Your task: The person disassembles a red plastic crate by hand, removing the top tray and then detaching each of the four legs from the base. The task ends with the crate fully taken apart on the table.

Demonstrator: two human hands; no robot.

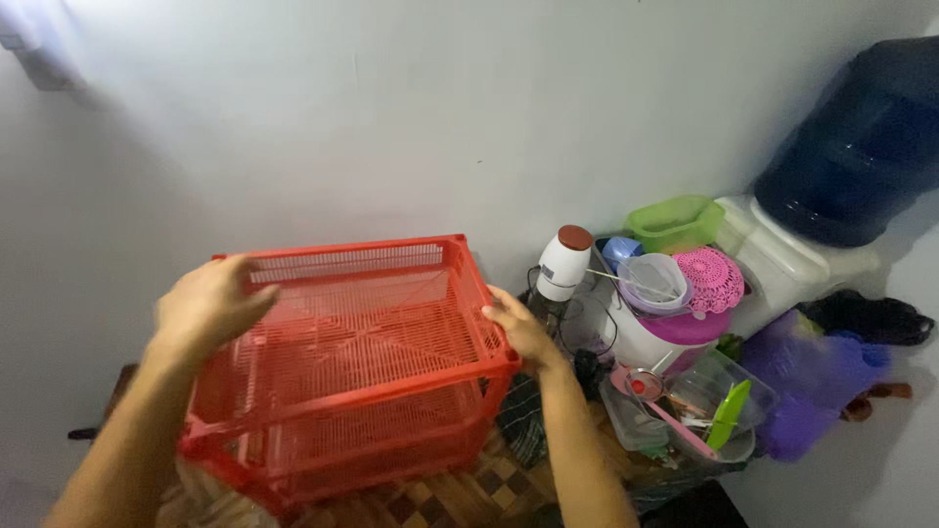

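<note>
Red slatted plastic rack (pixel 357 362), two tiers, sits lower left of centre against the wall. Left hand (pixel 210 305) is clamped on its top left rim, right hand (pixel 520 330) grips the right corner. The rack's bottom is cut off, and the kitchen clutter (pixel 675 342) at right is a jumble.

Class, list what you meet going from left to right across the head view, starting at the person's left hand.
Left hand → red rack → right hand → white bottle → pink doily → purple bag
</note>
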